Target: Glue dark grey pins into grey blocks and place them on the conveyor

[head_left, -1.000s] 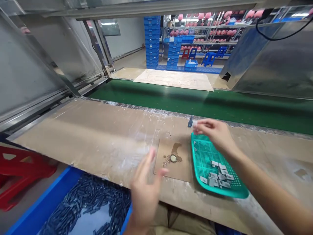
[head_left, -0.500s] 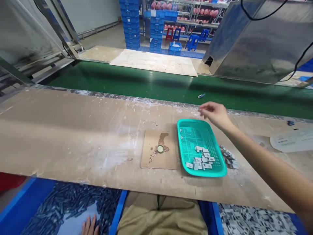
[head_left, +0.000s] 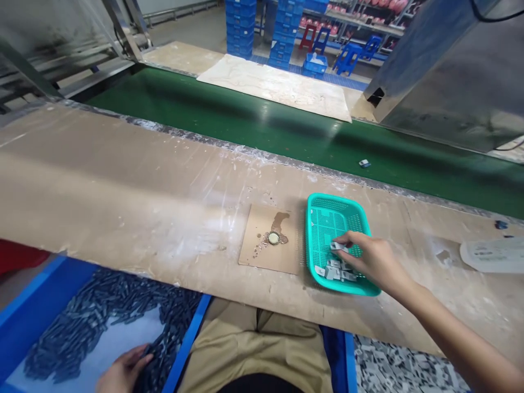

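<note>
My right hand is over the green basket, thumb and fingers pinched on a small grey-white plastic piece. Several similar pieces lie in the basket's near end, partly covered by the hand. At lower left, my left hand is down in a blue bin among dark stick-shaped pieces. Its fingertips are drawn together at the pile's edge; what sits between them I cannot make out. Left of the basket, a round cap-like dish with a pale filling rests on a wet-stained cardboard square.
Beyond the table runs a green conveyor belt with a small grey-and-dark piece on it. A bin of grey-white pieces stands lower right. A pale sheet and a dark bit lie at right.
My right hand has come from beyond the basket's far edge down into it and now grips a grey-white piece. My left hand has moved into fuller view, its fingers now curled together. The view has tilted.
</note>
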A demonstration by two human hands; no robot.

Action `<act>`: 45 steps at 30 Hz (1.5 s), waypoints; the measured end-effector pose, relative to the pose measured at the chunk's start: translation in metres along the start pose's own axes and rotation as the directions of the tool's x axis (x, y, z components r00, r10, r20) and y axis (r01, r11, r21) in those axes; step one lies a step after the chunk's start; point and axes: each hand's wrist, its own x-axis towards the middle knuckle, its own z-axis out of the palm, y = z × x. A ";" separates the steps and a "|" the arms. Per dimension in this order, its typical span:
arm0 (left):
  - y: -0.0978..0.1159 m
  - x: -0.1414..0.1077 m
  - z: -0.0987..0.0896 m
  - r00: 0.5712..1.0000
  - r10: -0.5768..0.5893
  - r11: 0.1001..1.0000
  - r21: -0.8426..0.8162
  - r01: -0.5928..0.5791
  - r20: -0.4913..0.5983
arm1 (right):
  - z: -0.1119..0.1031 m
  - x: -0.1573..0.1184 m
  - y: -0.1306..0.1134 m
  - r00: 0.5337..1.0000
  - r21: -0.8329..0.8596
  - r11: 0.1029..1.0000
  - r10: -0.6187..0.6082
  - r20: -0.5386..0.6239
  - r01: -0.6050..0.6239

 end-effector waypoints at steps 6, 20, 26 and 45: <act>0.049 -0.025 -0.024 0.943 -0.331 0.644 -0.736 0.210 -0.020 | 0.006 0.026 -0.052 0.995 0.276 0.956 -0.098 -0.034 0.103; 0.130 -0.099 0.003 0.895 -0.036 0.377 -0.823 0.424 0.445 | 0.054 0.050 -0.084 0.925 -0.025 0.929 -0.371 -0.080 0.370; 0.161 -0.103 0.022 0.878 0.158 0.366 -0.852 0.374 0.453 | 0.050 0.051 -0.090 0.957 0.052 0.956 -0.290 -0.011 0.290; 0.266 -0.132 0.079 0.858 0.461 0.271 -0.956 0.110 0.229 | 0.009 0.007 -0.138 0.954 0.721 0.636 0.093 0.285 -0.277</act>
